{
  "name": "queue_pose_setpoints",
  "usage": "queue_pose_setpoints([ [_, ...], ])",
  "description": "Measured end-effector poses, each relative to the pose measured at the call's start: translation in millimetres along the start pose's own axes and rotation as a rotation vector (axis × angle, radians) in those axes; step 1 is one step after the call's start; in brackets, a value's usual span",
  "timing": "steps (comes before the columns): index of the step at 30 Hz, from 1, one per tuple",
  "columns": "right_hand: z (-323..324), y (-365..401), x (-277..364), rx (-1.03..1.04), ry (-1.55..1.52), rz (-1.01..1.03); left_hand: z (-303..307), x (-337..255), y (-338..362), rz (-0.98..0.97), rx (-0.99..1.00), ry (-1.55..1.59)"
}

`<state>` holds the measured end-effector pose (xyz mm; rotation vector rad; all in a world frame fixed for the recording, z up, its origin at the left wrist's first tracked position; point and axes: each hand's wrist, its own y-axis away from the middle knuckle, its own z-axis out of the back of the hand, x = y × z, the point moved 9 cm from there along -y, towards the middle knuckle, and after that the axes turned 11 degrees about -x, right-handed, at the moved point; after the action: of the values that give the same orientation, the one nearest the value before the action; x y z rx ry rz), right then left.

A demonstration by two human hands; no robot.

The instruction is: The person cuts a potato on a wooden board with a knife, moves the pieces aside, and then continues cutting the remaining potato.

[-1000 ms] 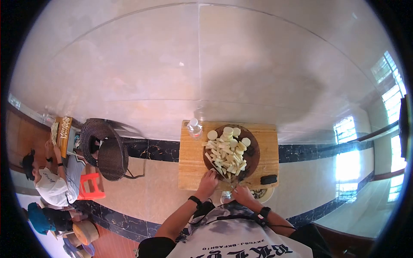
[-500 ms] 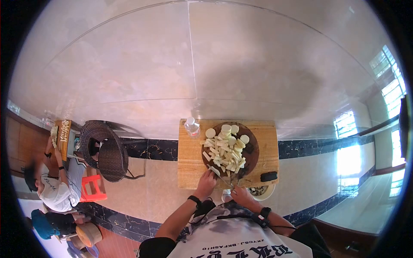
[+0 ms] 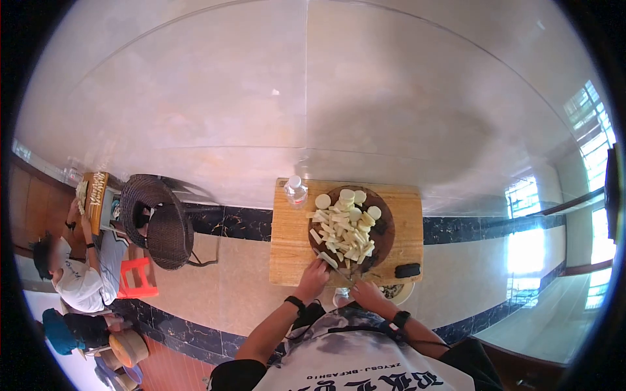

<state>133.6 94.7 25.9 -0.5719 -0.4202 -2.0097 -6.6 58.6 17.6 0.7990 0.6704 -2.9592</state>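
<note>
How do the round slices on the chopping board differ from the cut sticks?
The round slices are flat discs at the far edge of the board; the sticks are thin and long, heaped in the middle. Both are pale.

A small wooden table (image 3: 287, 251) carries a round dark chopping board (image 3: 386, 236), a water bottle (image 3: 295, 191) far left, and a black object (image 3: 407, 270) near right.

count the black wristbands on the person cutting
2. One band on the left wrist, behind the left hand at the table; the other band on the right wrist, behind the right hand holding the knife. None seems hidden.
</note>
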Motion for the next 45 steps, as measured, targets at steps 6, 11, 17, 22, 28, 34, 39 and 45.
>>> queue_pose_setpoints([
  [6,-4.6,-12.1,-15.1,-0.074,-0.175,-0.348,4.6,-3.0,-1.6,-0.033,-0.083,-0.077],
  [11,12.6,-5.2,-4.4,-0.087,-0.187,-0.279,-11.0,5.4,6.8,-0.046,-0.01,-0.069],
  [17,4.5,9.9,-24.3,-0.102,-0.218,-0.408,-13.6,6.3,-4.4,-0.073,0.01,-0.115],
  [22,20.2,8.2,-10.7,-0.135,-0.281,-0.49,-10.6,3.3,-11.0,-0.049,0.076,-0.124],
  [28,26.4,7.2,3.3,-0.093,-0.225,-0.387,-6.0,1.0,-8.2,-0.07,-0.016,-0.102],
  [34,7.0,20.2,-19.6,-0.064,-0.244,-0.512,-9.7,2.7,-5.5,-0.051,0.01,-0.105],
  [39,-0.6,23.9,-24.8,-0.109,-0.264,-0.421,-13.0,4.6,-3.8,-0.053,-0.02,-0.075],
  [45,5.1,7.9,-12.2,0.027,-0.186,-0.386,-13.7,7.4,-1.6,-0.035,-0.013,-0.046],
])
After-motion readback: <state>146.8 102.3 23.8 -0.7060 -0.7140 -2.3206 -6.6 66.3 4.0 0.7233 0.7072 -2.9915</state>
